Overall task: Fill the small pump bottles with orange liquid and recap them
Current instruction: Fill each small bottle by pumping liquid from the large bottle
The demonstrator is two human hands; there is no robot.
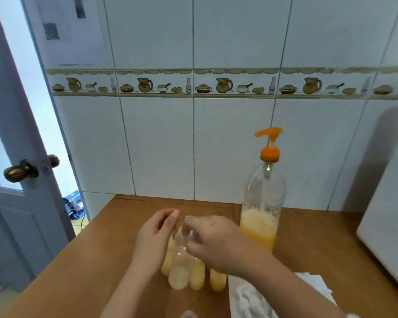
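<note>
Several small clear bottles [197, 275] holding orange liquid stand clustered at the table's front middle. One paler small bottle [179, 269] stands in front of them. My right hand [213, 242] pinches a clear cap [189, 228] at the top of that bottle. My left hand [155, 235] hovers just left of the cluster, fingers loosely apart, holding nothing visible. A large clear bottle [262, 203] with an orange pump head [269, 143], about a third full of orange liquid, stands behind to the right.
The wooden table [97, 260] meets a tiled wall at the back. A white appliance [391, 221] fills the right edge. White paper towel [251, 297] lies at the front right. An open door [21, 171] with a brass knob stands at the left.
</note>
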